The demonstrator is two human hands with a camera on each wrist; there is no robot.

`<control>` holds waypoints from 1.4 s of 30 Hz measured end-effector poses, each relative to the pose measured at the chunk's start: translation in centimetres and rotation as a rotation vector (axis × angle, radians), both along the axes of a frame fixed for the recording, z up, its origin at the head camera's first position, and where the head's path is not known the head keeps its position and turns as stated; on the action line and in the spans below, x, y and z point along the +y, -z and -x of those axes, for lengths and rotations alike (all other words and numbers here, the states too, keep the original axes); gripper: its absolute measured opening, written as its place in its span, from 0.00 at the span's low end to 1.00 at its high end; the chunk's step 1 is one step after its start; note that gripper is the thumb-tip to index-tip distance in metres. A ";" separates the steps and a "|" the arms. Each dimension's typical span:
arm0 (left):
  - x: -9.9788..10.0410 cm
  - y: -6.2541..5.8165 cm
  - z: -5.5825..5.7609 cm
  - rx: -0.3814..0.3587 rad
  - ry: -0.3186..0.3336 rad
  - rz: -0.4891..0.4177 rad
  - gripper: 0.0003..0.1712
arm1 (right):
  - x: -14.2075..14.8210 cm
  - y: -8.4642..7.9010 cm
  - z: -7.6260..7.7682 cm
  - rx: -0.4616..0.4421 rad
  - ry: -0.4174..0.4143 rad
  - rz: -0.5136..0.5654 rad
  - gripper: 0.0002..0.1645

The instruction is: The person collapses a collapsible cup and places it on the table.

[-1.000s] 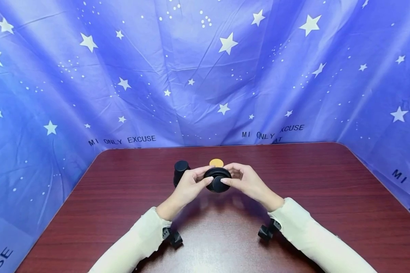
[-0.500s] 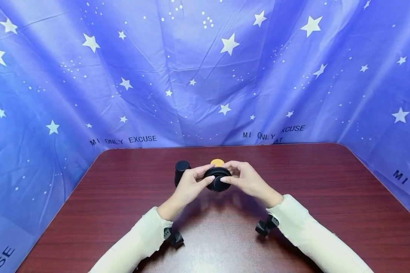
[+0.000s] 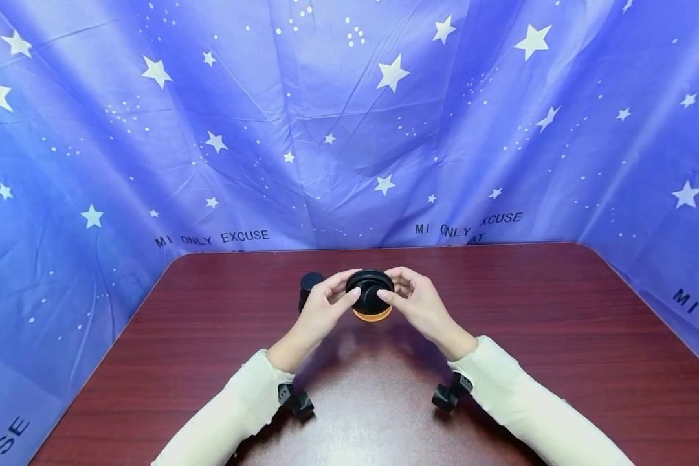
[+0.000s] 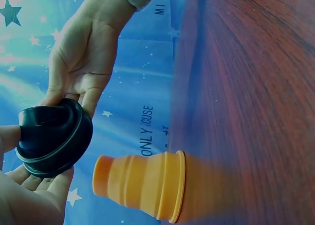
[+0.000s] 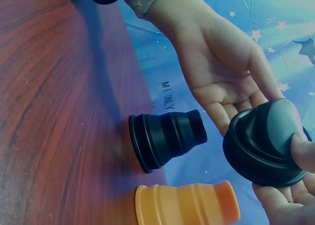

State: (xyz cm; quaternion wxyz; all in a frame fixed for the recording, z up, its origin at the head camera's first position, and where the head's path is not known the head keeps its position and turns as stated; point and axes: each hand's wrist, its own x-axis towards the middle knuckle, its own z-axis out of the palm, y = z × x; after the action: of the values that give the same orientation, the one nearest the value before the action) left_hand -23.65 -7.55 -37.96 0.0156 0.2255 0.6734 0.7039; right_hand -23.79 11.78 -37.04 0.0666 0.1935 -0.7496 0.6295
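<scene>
In the head view my left hand (image 3: pixel 320 310) and right hand (image 3: pixel 422 307) together grip a partly folded black collapsible cup (image 3: pixel 370 298), its rounded base tilted toward me. Both thumbs press on that base, while the fingers curl round the wide rim from each side. An orange collapsible cup (image 4: pixel 140 183) stands upside down on the table, below the held cup; in the head view only its lower rim (image 3: pixel 373 318) shows. To the left, partly behind my left hand, another black collapsible cup (image 5: pixel 167 139) also stands upside down, fully extended.
The glossy reddish-brown table (image 3: pixel 361 401) ends at a rounded far edge. Close behind it hangs a blue-purple curtain (image 3: pixel 349 129) with stars and lettering, also along both sides. Black wrist devices (image 3: pixel 296 401) hang below both sleeves.
Both hands have moved up in the head view with the black cup. It now overlaps the orange cup's top, which showed behind it before, and the orange rim shows below it.
</scene>
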 end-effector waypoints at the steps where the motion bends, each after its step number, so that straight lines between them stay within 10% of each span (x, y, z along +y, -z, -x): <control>1: 0.0 0.0 0.0 0.002 0.001 -0.005 0.21 | 0.0 0.0 0.0 -0.001 0.000 0.000 0.15; 19: 0.1 0.3 0.3 0.044 -0.023 0.123 0.24 | 0.5 0.4 0.1 0.014 -0.071 -0.057 0.17; 27: 0.3 -2.0 -1.3 0.082 -0.010 0.270 0.23 | 0.6 0.3 0.2 0.122 -0.139 -0.215 0.21; 42: -0.2 0.7 0.4 0.012 -0.007 0.181 0.22 | 0.3 0.3 -0.3 0.163 -0.049 -0.335 0.14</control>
State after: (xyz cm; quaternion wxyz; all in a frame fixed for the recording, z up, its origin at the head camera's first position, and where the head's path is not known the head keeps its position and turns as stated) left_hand -24.05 -7.73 -38.68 0.0293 0.2250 0.7353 0.6386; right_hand -23.45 12.08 -37.36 0.0788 0.2703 -0.8311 0.4795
